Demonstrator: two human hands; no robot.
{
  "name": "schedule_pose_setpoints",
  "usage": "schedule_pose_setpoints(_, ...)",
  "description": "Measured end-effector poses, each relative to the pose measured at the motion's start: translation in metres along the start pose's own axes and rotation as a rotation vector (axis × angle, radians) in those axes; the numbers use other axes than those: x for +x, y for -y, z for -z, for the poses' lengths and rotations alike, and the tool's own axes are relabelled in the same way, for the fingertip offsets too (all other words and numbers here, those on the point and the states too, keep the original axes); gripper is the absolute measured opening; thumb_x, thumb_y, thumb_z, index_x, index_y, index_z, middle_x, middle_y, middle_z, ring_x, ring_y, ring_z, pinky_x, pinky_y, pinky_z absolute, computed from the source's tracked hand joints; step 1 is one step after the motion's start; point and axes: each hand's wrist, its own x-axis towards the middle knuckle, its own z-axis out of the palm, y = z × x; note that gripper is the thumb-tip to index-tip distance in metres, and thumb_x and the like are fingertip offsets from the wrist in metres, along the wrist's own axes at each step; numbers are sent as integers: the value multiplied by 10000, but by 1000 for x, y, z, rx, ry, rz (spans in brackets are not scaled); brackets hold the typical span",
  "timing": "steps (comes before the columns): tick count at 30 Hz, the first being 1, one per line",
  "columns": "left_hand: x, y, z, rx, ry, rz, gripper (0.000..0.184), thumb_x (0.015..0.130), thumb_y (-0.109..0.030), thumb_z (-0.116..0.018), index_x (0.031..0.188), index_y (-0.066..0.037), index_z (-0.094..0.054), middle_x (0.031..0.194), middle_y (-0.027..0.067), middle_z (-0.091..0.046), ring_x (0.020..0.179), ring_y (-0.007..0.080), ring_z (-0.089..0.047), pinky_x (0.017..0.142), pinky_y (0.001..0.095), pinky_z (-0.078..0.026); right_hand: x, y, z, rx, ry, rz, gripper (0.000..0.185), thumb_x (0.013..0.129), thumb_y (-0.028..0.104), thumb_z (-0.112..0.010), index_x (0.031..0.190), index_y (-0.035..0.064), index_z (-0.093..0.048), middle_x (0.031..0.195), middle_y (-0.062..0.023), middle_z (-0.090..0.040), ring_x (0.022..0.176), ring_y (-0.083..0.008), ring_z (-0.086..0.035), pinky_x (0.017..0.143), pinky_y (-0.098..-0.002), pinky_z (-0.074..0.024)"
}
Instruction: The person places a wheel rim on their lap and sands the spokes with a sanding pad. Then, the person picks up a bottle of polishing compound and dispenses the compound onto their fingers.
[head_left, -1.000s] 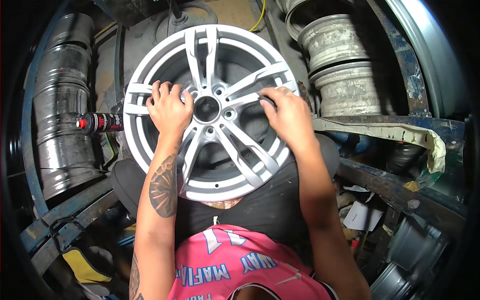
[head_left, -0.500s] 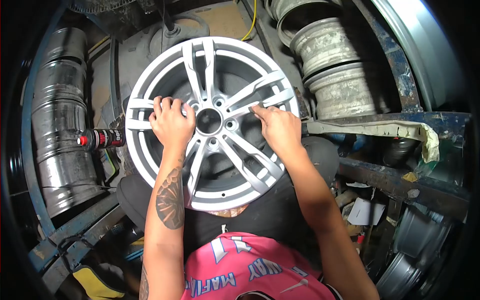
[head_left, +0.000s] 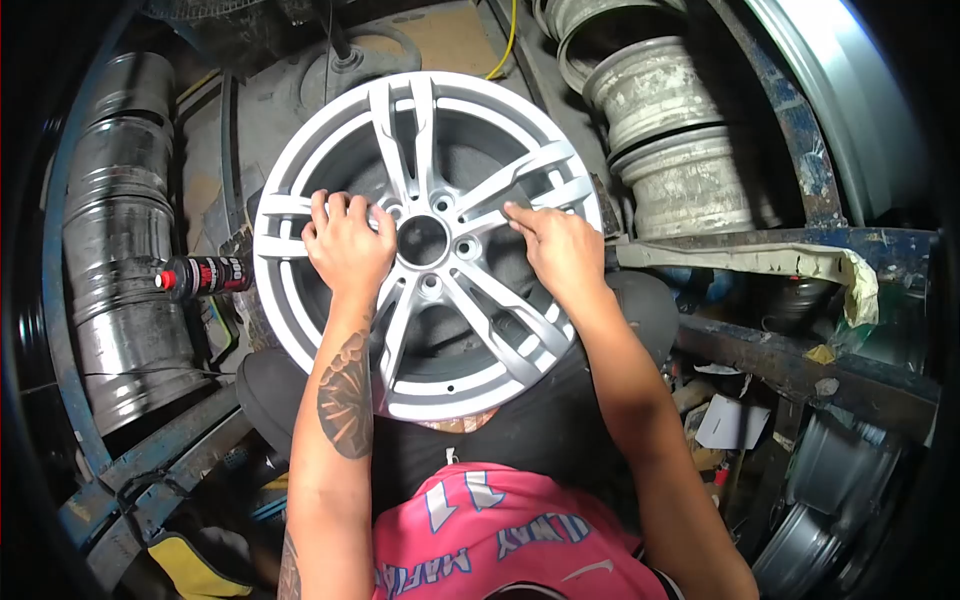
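A silver alloy wheel rim with paired spokes lies face up over my lap. My left hand is closed over the spokes on its left side, the fingers curled round them and the thumb near the hub. On the right, my right hand bends over a spoke with its fingers pressed together. A small dark grey piece, apparently sandpaper, shows at these fingertips against the spoke. Most of that piece is hidden, and so is the underside of the left fingers.
Steel rims are stacked at left, with a dark bottle with a red cap beside them. More worn rims stand at upper right. Blue metal frame bars run close by my right arm. A yellow hose hangs at the top.
The wheel rim sits very slightly further right in view. My right fingertips and the grey piece have shifted a little up across the spoke. The left hand keeps its hold.
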Motion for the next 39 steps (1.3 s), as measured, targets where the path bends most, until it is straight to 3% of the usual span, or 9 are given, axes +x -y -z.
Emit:
schedule_pose_setpoints(8,-1,-2,0,-3,-8,-8,269,910,-330,-654,947,-93,-775,1152,87,-720,1347,359,-563,994,559,-467,-4,5,1,-19,-11,-60,209,970,272,-737,1155,252,-832,961,-96,-792,837,-334,-752,707,-452,-583)
schedule_pose_setpoints(19,3,-2,-2,-3,-26,-17,236,888,-307,-679,936,-100,-782,1134,73,-722,1319,347,-575,960,550,-483,-8,3,6,-15,32,-40,251,1018,230,-629,1190,233,-811,941,-128,-787,818,-362,-762,706,-498,-585)
schedule_pose_setpoints(23,-1,-2,-1,-12,-14,-20,231,889,-307,-673,935,-107,-779,1136,73,-719,1329,347,-574,964,555,-481,-9,6,3,-57,29,-76,231,985,257,-699,1185,270,-814,918,-86,-783,808,-342,-749,691,-463,-579)
schedule_pose_setpoints(27,-1,-2,-3,0,-34,-15,224,887,-307,-674,936,-114,-777,1132,64,-719,1344,338,-568,964,552,-480,7,9,2,-118,80,-36,236,993,257,-686,1196,273,-806,930,-78,-780,799,-355,-741,696,-478,-576)
schedule_pose_setpoints(31,-4,-1,-1,-9,-34,-26,240,894,-313,-665,927,-104,-779,1128,67,-720,1309,339,-575,938,543,-489,10,1,25,289,-287,-36,249,1017,226,-660,1209,168,-808,1044,-167,-787,925,-367,-765,801,-453,-600)
schedule_pose_setpoints(32,-4,0,-2,1,-39,-30,245,895,-313,-663,927,-99,-779,1126,70,-720,1307,338,-574,931,542,-492,8,1,39,471,-246,-136,247,998,215,-717,1207,115,-802,1088,-209,-772,987,-377,-764,846,-425,-593)
schedule_pose_setpoints(35,0,-1,0,23,11,-11,266,903,-321,-653,942,-88,-775,1134,90,-710,1319,341,-564,918,546,-501,7,-6,52,457,-198,-259,264,915,169,-798,1152,57,-773,990,-195,-783,867,-313,-775,799,-398,-578)
schedule_pose_setpoints(39,3,-5,4,41,136,19,291,918,-332,-631,972,-79,-763,1157,123,-689,1339,352,-551,917,554,-508,6,-7,44,587,-161,-229,284,895,183,-811,1125,38,-728,947,-177,-775,769,-281,-733,768,-376,-563)
